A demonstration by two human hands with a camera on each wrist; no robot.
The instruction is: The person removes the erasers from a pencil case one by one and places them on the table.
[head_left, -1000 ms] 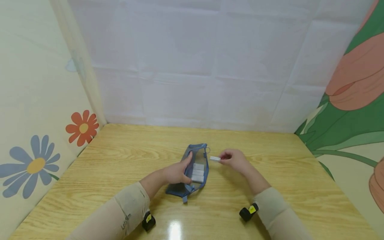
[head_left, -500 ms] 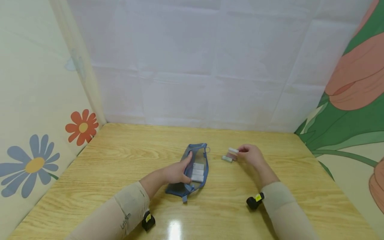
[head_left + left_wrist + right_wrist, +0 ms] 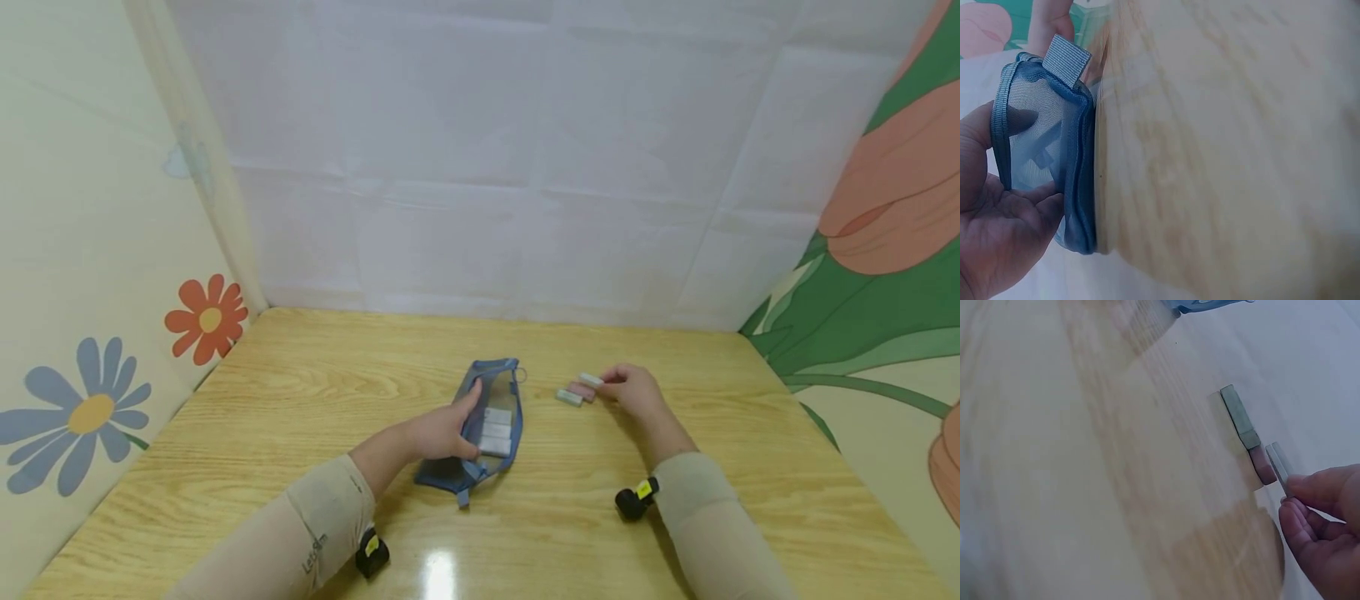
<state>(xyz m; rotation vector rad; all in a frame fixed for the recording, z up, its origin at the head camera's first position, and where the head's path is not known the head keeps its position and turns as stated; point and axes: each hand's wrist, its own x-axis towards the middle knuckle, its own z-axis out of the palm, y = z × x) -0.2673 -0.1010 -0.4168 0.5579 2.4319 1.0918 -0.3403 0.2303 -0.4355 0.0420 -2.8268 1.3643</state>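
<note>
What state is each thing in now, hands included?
Blue mesh pouch: mouth open
White rectangular blocks: inside the pouch
Greenish rectangular block: on the wooden table
Pink rectangular block: beside the greenish one
Pale grey rectangular block: pinched at one end
Left hand: gripping the pouch
Right hand: pinching the grey block

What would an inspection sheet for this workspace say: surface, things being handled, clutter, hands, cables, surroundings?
Surface: wood-grain table, with a bright reflection near the front.
Things being handled: blue mesh pouch, open, with several pale blocks inside; a greenish block and a pink block lie beside each other on the table, right of the pouch.
Clutter: nothing seen.
Left hand: holds the pouch.
Right hand: pinches a slim pale block next to the pink one; whether it touches the table is unclear.
Cables: nothing seen.
Surroundings: white sheet behind; flower-patterned left panel and right panel.
</note>
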